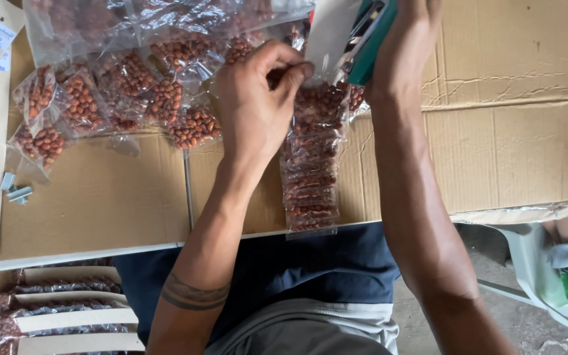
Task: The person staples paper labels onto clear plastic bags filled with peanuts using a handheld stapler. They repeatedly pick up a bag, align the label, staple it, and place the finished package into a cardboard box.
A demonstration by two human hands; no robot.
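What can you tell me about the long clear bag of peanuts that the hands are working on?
The long bag of peanuts is a narrow clear plastic sleeve packed with reddish-brown peanuts. It lies lengthwise on the cardboard sheet, its lower end reaching the sheet's near edge. The left hand pinches its top end, where a white card sits. The right hand holds a teal stapler at that same end. The top is partly hidden by fingers.
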